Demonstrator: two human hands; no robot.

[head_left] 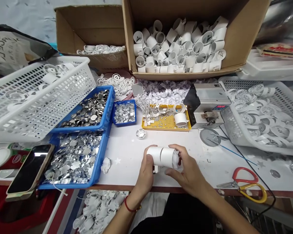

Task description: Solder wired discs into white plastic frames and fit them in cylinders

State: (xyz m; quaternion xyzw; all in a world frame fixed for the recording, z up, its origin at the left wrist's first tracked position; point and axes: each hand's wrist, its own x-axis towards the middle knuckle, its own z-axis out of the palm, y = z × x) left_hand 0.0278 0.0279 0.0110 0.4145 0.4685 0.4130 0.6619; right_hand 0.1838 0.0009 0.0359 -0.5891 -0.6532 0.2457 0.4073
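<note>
Over the front of the table, my left hand [146,170] is closed around the left end of a white plastic tube [167,156]. A dark seam splits the tube's side into two sections, and a small white tab shows below it. Crumpled white film [176,159] bulges from the right end. There my right hand [188,169] curls its fingers and thumb around the film and the tube's rim. Behind them lies a small round clear-and-white part [140,133]. A yellow tray [166,125] farther back holds a white ring piece, wires and tiny metal parts.
Blue trays [97,172] of metal discs and a phone [30,169] are left. White baskets [236,130] flank the table. Cardboard boxes [92,19] stand behind, one full of white tubes. A metal machine [210,104], scissors [244,185] and a black cable lie right.
</note>
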